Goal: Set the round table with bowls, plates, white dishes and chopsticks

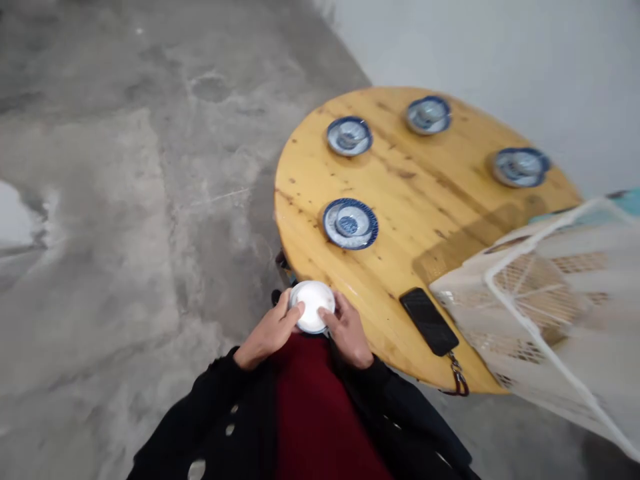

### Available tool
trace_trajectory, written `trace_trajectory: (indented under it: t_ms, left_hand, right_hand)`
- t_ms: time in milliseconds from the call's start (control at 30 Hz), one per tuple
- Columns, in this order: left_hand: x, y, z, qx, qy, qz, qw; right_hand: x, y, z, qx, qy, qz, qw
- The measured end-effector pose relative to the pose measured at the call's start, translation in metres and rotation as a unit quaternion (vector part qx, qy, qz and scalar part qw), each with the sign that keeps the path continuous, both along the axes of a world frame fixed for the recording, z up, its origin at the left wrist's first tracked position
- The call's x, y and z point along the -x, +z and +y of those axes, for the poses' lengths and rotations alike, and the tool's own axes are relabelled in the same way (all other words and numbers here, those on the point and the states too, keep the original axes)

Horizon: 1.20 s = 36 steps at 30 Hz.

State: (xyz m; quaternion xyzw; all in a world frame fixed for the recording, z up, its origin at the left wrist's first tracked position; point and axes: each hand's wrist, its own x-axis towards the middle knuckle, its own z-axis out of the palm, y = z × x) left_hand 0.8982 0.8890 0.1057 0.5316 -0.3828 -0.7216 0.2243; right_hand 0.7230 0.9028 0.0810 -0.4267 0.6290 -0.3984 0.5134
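A small white bowl (311, 297) is gripped between my two hands at the near left edge of the round wooden table (390, 260). My left hand (274, 328) closes on its left side, the thumb lying over the white face. On the opposite side my right hand (349, 331) grips it with the thumb pressed on the same face. A thin bluish rim shows at the bowl's lower edge. Just beyond my hands, a blue-and-white plate (370, 239) carries a small bowl (352, 220) with a blue pattern inside.
Farther back stand more patterned plates with small bowls: one plate (334, 145), another plate (412, 127), and a third plate (504, 175). A black phone (430, 321) with a strap lies near a large white plastic basket (460, 293) at the right. Concrete floor (115, 267) spreads leftward.
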Motion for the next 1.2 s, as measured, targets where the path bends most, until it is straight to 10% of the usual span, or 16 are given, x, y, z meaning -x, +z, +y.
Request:
trace_trajectory:
  t_ms: [367, 600, 900, 1200]
  left_hand:
    - [0.013, -0.002, -0.149, 0.026, -0.110, -0.057, 0.992]
    - [0.074, 0.023, -0.259, 0.093, -0.327, -0.113, 0.934]
    - [0.158, 0.043, -0.336, 0.146, -0.447, -0.053, 0.881]
    - [0.244, 0.011, -0.421, 0.104, -0.509, 0.061, 0.852]
  right_hand:
    - [0.000, -0.014, -0.116, 0.060, -0.106, -0.062, 0.991]
    - [0.038, -0.003, -0.173, 0.064, -0.280, -0.057, 0.956]
    - [0.098, 0.015, -0.215, 0.089, -0.378, 0.015, 0.921]
    - [0.161, -0.004, -0.280, 0.062, -0.467, 0.033, 0.881]
